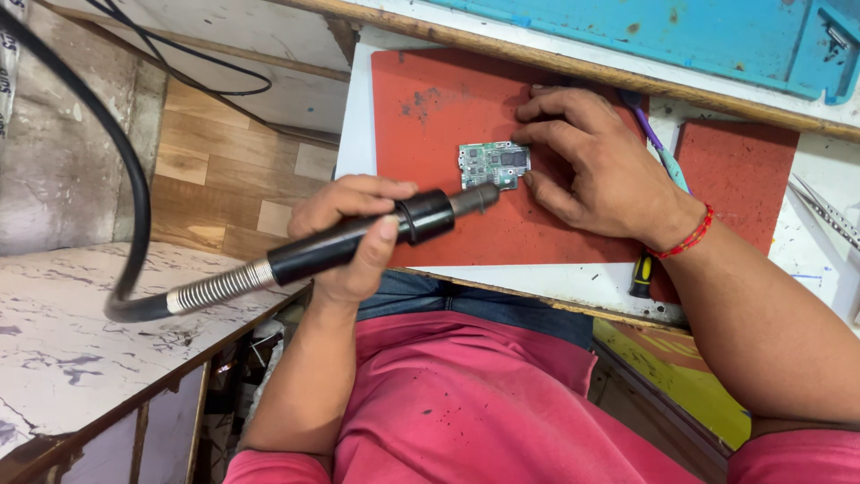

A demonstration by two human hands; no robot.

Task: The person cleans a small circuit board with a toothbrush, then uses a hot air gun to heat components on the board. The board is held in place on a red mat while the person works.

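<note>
Head view: a hot-air rework handpiece is gripped in the left hand, the fingers closed round the black barrel and the thumb laid along its near side. The grip sits at the middle of the barrel, probably so that the metal nozzle can be steered finely while the weight of the hose is carried behind the hand. The long axis of the handpiece runs from lower left to upper right, from the ribbed spring collar up to the nozzle. The nozzle points right and slightly far, at the near edge of a small green circuit board, and its tip appears just beside or over that edge; contact cannot be judged.

The circuit board lies flat on a red work mat, near the mat's middle, component side up, its longer side running roughly left to right. The right hand is laid palm down on the mat, the fingers spread and slightly bent, with the fingertips pressed against the board's right edge. It is judged that the board is pinned this way against sliding.

A red thread bracelet is worn on the right wrist. A purple-handled tool lies beyond the right hand, partly hidden by it.
</note>
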